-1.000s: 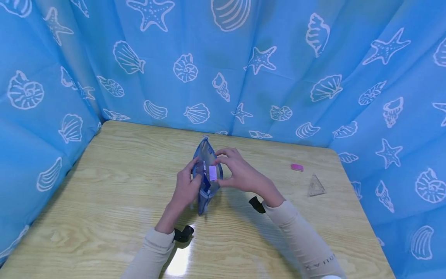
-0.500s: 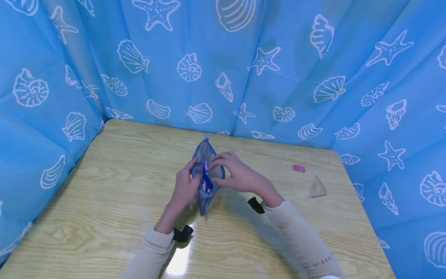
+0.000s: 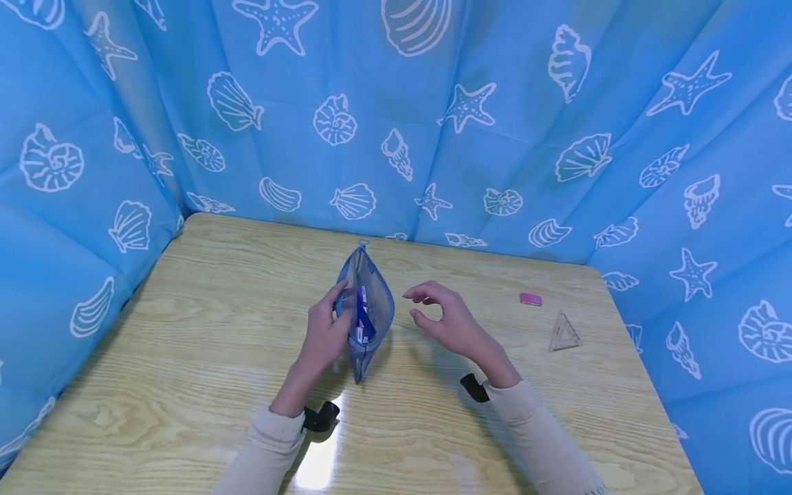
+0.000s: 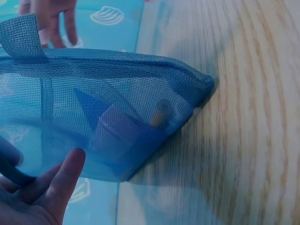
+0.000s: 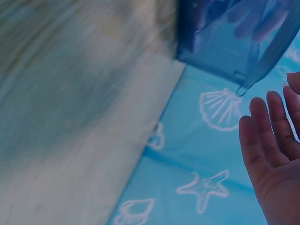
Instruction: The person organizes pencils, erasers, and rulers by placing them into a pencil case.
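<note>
A blue mesh zip pouch stands upright near the middle of the table, its zipped mouth spread wide. My left hand grips its left side, fingertips over the rim. Inside lie a dark blue piece and small things with white labels, partly covered by the pouch wall. Through the mesh in the left wrist view, a blue pointed shape and an orange spot show dimly. To the right of the pouch, my right hand hovers with nothing in it, fingers loosely bent.
A small pink block lies at the right of the wooden table, with a clear triangular set square close to it. A blue curtain with white shell prints hangs behind the table and along both sides.
A second ago my right hand held a pale purple rectangular block in the pouch's mouth. The block dropped out of its fingers, and the hand has drawn back to the right. The left hand keeps its grip.
</note>
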`<state>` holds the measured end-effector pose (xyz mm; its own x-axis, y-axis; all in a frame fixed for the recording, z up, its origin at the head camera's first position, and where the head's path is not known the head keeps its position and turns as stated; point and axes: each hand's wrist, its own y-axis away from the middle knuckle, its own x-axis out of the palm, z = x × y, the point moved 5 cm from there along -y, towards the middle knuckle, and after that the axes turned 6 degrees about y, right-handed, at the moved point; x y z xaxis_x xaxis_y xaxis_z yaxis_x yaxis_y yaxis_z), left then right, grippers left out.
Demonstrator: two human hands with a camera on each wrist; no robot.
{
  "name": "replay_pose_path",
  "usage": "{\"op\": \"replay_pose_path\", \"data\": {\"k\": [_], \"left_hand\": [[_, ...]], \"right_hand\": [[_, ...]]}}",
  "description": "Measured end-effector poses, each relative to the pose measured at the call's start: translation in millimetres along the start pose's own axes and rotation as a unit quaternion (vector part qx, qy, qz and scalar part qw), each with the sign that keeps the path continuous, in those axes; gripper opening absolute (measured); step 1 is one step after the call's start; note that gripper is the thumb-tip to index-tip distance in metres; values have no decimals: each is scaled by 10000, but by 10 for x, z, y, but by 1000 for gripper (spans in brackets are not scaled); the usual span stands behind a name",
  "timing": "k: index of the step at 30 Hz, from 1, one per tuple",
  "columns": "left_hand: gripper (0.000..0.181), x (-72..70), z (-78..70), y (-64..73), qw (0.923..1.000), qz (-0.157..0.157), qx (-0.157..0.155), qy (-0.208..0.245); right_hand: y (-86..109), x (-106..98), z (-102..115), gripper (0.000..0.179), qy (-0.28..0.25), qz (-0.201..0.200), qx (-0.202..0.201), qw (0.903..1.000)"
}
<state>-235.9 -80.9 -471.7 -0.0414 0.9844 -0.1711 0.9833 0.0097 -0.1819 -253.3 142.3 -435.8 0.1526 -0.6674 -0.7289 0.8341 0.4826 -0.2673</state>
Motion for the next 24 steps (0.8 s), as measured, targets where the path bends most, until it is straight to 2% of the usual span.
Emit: {"op": "replay_pose_path", "data": {"k": [7,16,24], "left_hand": [[62,-5,-6,16,10000,-16,24,28],[62,10,2,27,9999,-54,89,8],[62,15,19,17,9999,0,49,93]], "right_hand": [[183,-54,-264,25,-95,-146,286,9994],[496,-140,-514,28,65,-244,675,9974],[761,-328,-776,29,338,-422,986,9937]]}}
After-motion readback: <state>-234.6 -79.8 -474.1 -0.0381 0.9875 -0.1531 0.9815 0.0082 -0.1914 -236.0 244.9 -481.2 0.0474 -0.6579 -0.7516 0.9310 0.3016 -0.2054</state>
